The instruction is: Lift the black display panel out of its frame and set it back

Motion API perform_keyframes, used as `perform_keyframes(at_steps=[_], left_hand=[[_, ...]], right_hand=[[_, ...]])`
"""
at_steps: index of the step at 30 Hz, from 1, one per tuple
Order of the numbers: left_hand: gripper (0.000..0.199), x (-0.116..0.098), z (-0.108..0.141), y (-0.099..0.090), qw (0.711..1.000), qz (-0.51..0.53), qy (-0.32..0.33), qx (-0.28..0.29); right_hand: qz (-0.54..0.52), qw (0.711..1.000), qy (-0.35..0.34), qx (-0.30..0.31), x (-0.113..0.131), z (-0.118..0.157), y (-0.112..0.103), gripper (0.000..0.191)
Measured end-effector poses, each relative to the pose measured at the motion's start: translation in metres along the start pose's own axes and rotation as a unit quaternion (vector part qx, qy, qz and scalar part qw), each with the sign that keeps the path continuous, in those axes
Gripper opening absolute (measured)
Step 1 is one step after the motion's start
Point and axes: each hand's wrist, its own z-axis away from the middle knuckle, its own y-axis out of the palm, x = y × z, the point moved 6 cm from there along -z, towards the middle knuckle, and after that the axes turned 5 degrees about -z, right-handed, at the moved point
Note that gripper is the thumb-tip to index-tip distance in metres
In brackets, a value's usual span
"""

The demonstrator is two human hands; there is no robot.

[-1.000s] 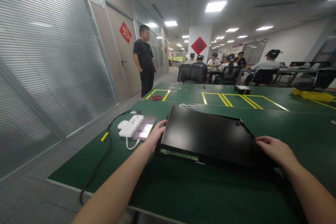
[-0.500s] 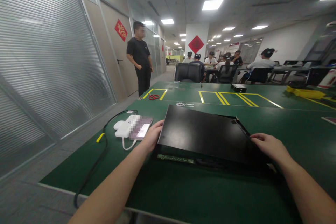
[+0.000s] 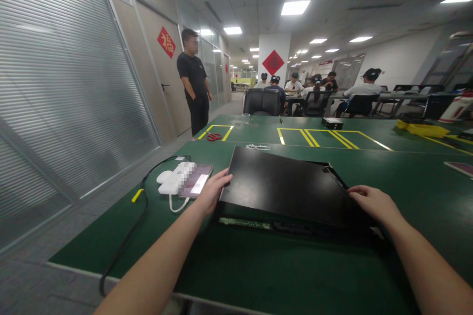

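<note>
A black LCD screen panel [image 3: 281, 187] lies tilted over the green table, glossy side up. Beneath its near edge shows a strip of green circuit board [image 3: 244, 223]. My left hand [image 3: 212, 191] grips the panel's left edge, thumb on top and the other fingers mostly out of sight below. At the right side, a thin black frame [image 3: 337, 177] stands out from under the panel. My right hand [image 3: 373, 202] pinches this frame's edge between thumb and fingers. Shadow hides where the panel and frame meet near the right front corner.
Left of the panel lie a phone [image 3: 195, 182], white adapters [image 3: 172, 184] and a black cable [image 3: 127, 236]. Red scissors [image 3: 213, 137], a plastic cup [image 3: 246, 116] and a black box [image 3: 332, 123] are farther back. A person [image 3: 194, 81] stands beyond; several others sit behind.
The whole view has shifted slightly. My left thumb now rests more plainly on the panel's top face. Both hands keep their hold at the two sides.
</note>
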Motion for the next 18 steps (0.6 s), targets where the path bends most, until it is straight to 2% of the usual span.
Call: perform_keyframes(at_steps=[3, 6, 12, 15, 18], left_hand=[[0.065, -0.002, 0.004, 0.004, 1.0, 0.005, -0.013, 0.025], [0.066, -0.002, 0.003, 0.002, 1.0, 0.003, -0.009, 0.027], [0.055, -0.003, -0.001, -0.006, 0.999, -0.01, 0.048, 0.0], [0.051, -0.007, 0.0, -0.002, 0.996, 0.003, 0.085, 0.017], [0.051, -0.013, 0.004, 0.004, 0.992, 0.019, 0.116, 0.044]], right_hand=[[-0.006, 1.0, 0.003, 0.005, 0.001, 0.001, 0.0, 0.038], [-0.011, 1.0, 0.003, 0.007, -0.001, -0.001, 0.0, 0.04], [-0.023, 1.0, 0.006, -0.005, -0.006, -0.005, 0.002, 0.048], [-0.042, 0.999, 0.014, -0.025, -0.01, -0.01, 0.004, 0.056], [-0.087, 0.995, 0.017, -0.05, -0.014, -0.014, 0.006, 0.051]])
